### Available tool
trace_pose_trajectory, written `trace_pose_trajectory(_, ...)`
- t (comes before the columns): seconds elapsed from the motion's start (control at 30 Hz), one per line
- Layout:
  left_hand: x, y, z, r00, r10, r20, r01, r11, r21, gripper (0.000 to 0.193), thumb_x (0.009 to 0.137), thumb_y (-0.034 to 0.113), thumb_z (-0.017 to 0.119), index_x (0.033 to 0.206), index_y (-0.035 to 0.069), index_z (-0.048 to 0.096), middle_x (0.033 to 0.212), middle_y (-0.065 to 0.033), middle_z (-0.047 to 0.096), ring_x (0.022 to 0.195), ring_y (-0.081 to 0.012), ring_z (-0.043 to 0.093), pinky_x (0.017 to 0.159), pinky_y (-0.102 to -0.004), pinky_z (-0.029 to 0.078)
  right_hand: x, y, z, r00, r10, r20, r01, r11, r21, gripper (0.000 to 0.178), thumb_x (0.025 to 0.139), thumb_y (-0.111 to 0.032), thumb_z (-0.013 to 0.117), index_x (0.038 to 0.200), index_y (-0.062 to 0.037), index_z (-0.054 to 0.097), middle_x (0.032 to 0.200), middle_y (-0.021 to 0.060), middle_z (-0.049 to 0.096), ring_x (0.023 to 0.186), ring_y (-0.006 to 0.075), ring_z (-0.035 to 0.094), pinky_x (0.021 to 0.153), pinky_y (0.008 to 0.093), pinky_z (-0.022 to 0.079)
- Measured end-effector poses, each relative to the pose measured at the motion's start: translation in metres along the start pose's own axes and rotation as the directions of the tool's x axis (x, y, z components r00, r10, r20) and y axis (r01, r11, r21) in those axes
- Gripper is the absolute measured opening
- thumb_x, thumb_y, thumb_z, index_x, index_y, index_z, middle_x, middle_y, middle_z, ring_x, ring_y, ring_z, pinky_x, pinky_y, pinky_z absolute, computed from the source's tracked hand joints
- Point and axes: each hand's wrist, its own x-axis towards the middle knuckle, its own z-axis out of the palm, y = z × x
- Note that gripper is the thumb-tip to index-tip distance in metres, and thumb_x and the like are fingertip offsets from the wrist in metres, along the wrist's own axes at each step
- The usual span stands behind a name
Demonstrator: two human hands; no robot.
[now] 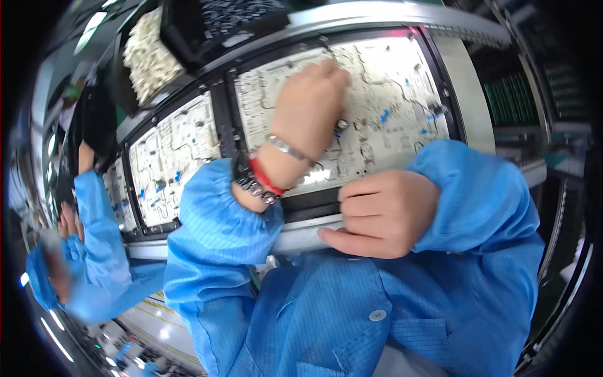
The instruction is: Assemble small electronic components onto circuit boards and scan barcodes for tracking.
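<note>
This looks like an electronics factory, at a spot on an assembly line. A large pale circuit board [392, 69] crowded with small parts sits in a black frame [447, 94], and a second board [169, 160] lies in line beside it, along a metal rail [308, 235]. Behind them stand a heap of small white parts [147, 56] and a black bin [179, 47] of dark pieces. The person wears a blue work coat [326, 308]; a co-worker [103, 245] in a similar coat and blue cap [41, 276] is farther down the same line. Yellow lines mark the pale floor [166, 330], and a strip light [91, 31] shines overhead.
</note>
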Motion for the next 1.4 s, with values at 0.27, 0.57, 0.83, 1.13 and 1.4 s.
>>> trace_pose_trajectory(0.27, -0.018, -0.006, -0.022, 0.993, 0.037, 0.109, -0.032, 0.998, -0.051, 0.031, 0.07, 0.0, 0.055, 0.1, 0.007, 0.058, 0.086, -0.0096, 0.06, 0.083, -0.0287, 0.059, 0.071, -0.0368, 0.051, 0.09, 0.069, -0.071, 0.923, 0.377, -0.075, -0.375, 0.926, 0.04, 0.022, 0.079, -0.01, 0.056, 0.099, -0.0009, 0.062, 0.084, 0.0166, 0.062, 0.078, 0.0327, 0.06, 0.072, 0.0393, 0.049)
trace_pose_trajectory(0.57, -0.046, 0.014, -0.039, 0.977, 0.142, 0.162, -0.175, 0.96, 0.217, 0.037, 0.077, 0.012, 0.052, 0.114, 0.004, 0.054, 0.109, -0.0135, 0.055, 0.098, -0.0259, 0.055, 0.082, -0.0345, 0.046, 0.114, 0.237, 0.024, 0.579, 0.811, 0.083, -0.628, 0.509, -0.589, 0.041, 0.084, -0.015, 0.053, 0.122, -0.0024, 0.049, 0.115, 0.0202, 0.055, 0.103, 0.0359, 0.055, 0.09, 0.0426, 0.044)
trace_pose_trajectory(0.83, -0.04, -0.082, -0.123, 0.95, -0.177, -0.257, 0.236, 0.947, 0.218, 0.018, 0.076, 0.003, 0.055, 0.093, 0.008, 0.059, 0.085, -0.0098, 0.058, 0.073, -0.0292, 0.058, 0.063, -0.0379, 0.048, 0.11, 0.251, 0.021, 0.457, 0.863, 0.213, -0.56, 0.466, -0.685, 0.021, 0.08, -0.011, 0.061, 0.101, -0.0049, 0.064, 0.095, 0.013, 0.065, 0.088, 0.0303, 0.063, 0.08, 0.0383, 0.05)
trace_pose_trajectory(1.13, -0.045, -0.234, -0.134, 0.983, -0.158, -0.092, 0.183, 0.873, 0.453, 0.01, 0.074, 0.014, 0.064, 0.084, 0.011, 0.067, 0.086, -0.0062, 0.062, 0.085, -0.0275, 0.059, 0.072, -0.0368, 0.049, 0.121, 0.266, 0.021, 0.758, 0.649, -0.065, -0.52, 0.541, -0.661, 0.015, 0.069, -0.021, 0.065, 0.07, -0.0057, 0.068, 0.071, 0.0176, 0.063, 0.073, 0.0324, 0.064, 0.066, 0.0418, 0.051)
trace_pose_trajectory(1.4, -0.043, -0.235, -0.124, 0.985, -0.136, -0.109, 0.172, 0.86, 0.481, 0.015, 0.078, 0.019, 0.067, 0.084, 0.005, 0.066, 0.081, -0.0097, 0.062, 0.071, -0.0279, 0.061, 0.062, -0.0334, 0.048, 0.095, 0.273, 0.003, 0.87, 0.491, -0.05, -0.434, 0.713, -0.55, 0.012, 0.073, -0.011, 0.062, 0.08, -0.0043, 0.069, 0.077, 0.0167, 0.064, 0.077, 0.0328, 0.062, 0.069, 0.0413, 0.05)
